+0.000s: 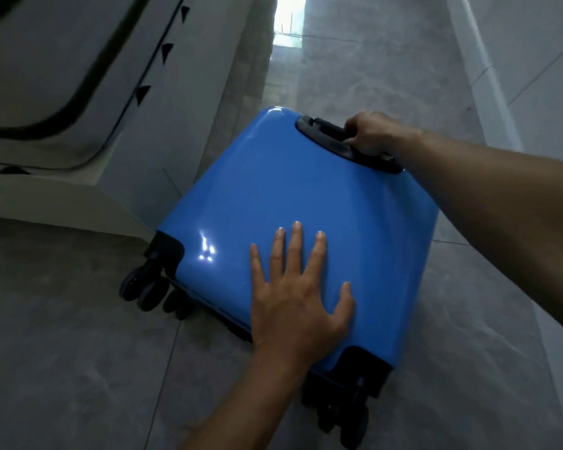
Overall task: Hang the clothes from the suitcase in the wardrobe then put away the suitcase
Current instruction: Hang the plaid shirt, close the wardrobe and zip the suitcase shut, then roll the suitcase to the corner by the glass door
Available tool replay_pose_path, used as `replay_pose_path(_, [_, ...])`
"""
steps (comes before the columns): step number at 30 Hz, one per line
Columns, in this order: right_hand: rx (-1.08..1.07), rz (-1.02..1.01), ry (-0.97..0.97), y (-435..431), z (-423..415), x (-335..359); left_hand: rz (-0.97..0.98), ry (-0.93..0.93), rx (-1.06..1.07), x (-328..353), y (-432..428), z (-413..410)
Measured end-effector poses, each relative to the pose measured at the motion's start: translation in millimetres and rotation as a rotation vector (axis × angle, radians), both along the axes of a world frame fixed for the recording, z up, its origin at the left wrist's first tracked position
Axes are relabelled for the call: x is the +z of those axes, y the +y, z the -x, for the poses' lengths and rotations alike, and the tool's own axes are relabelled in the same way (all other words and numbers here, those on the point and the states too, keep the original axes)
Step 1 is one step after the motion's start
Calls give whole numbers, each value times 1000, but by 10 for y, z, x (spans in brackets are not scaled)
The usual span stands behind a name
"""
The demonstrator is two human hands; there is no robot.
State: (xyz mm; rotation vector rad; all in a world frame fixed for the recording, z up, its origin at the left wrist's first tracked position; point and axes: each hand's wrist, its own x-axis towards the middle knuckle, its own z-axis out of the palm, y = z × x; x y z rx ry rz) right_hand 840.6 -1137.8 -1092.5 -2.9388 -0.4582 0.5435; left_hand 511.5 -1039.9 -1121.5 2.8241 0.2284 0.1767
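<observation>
The right hand (371, 131) is hiding part of the handle (329, 128); the suitcase (290, 196) is partly covering its near wheels (355, 427).

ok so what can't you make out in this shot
Head view, suitcase contents: hidden by its closed shell.
Head view, fingertips of the right hand: curled under the handle, behind the hand.
Head view, white unit at left: cut off by the frame edge and blurred; wardrobe or not, unclear.

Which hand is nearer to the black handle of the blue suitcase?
Right. The right hand is curled round the handle itself; the left hand lies flat on the blue side of the suitcase, farther down, nearer the wheels.
</observation>
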Motion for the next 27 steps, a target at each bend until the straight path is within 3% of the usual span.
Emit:
replay_pose_path(7, [17,52,-52,12,159,207,56,-53,-5,35,1,193])
replay_pose_path(13, [41,-8,-185,162,656,890,63,-78,-29,144,123,629])
replay_pose_path(17, [129,-73,-290,378,1235,1438,92,24,-54,240,239,1076])
replay_pose_path(23, [301,-128,-395,662,2126,2133,354,210,-64,701,369,1655])
replay_pose_path(27, [498,-143,-546,750,2846,2376,805,422,-15,1130,319,1906])
